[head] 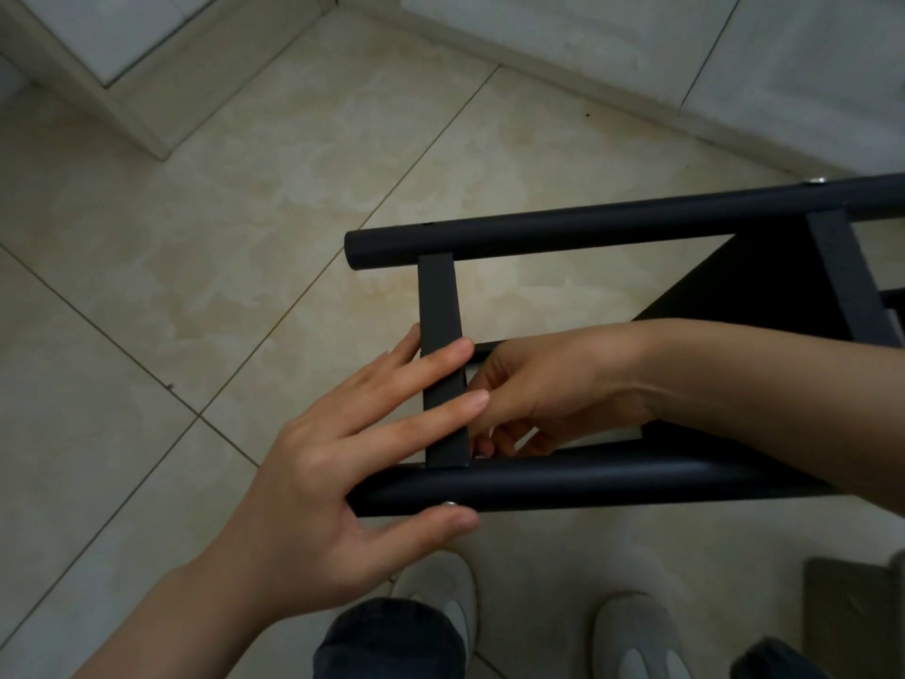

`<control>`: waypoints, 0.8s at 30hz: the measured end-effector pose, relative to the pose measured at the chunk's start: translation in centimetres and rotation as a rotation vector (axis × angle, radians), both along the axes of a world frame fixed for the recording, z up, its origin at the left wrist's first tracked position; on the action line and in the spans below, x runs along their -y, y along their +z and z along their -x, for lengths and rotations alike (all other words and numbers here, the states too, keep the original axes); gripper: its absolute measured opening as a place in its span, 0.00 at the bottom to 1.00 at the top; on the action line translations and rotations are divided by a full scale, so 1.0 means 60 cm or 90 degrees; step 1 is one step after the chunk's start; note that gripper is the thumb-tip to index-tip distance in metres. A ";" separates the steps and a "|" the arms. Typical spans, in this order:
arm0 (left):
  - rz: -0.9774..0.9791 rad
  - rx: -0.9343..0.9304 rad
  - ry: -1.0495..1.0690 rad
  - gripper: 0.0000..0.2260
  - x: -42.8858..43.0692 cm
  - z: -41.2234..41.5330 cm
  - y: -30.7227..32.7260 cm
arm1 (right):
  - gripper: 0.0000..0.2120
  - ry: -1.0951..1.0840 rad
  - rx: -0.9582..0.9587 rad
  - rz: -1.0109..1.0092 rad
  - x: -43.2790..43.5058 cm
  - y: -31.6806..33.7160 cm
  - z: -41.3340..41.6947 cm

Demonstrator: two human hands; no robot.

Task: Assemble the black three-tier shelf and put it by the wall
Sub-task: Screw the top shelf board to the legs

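The black shelf frame lies on its side above the tiled floor. Two round black posts run left to right, a far post and a near post. A flat black crossbar joins them at the left end. My left hand lies over the crossbar with straight fingers, and its thumb presses beside a silver screw head on the near post. My right hand reaches inside the frame behind the crossbar with curled fingers; what they hold is hidden. A black shelf panel sits further right.
White wall and baseboard run along the top. A door frame corner stands at the upper left. My two grey shoes are right below the frame. A dark object lies at the lower right.
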State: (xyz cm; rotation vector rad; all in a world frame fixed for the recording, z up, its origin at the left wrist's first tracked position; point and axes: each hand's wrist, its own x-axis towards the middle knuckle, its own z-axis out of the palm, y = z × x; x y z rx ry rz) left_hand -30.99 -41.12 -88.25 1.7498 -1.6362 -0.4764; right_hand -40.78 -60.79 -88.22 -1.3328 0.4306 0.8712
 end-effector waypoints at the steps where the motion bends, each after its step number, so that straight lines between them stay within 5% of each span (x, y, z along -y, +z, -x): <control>1: 0.002 -0.001 0.000 0.25 0.000 0.000 0.000 | 0.09 -0.001 0.004 -0.004 0.002 0.001 0.000; 12: 0.004 0.001 -0.011 0.24 0.009 -0.005 0.002 | 0.07 -0.010 0.029 -0.006 0.004 0.000 -0.002; 21: 0.001 -0.002 -0.009 0.25 0.010 -0.006 0.003 | 0.15 -0.005 0.021 -0.005 0.014 0.000 0.000; 24: 0.004 0.001 -0.012 0.25 0.010 -0.006 0.003 | 0.10 -0.015 0.016 -0.012 0.009 -0.003 -0.002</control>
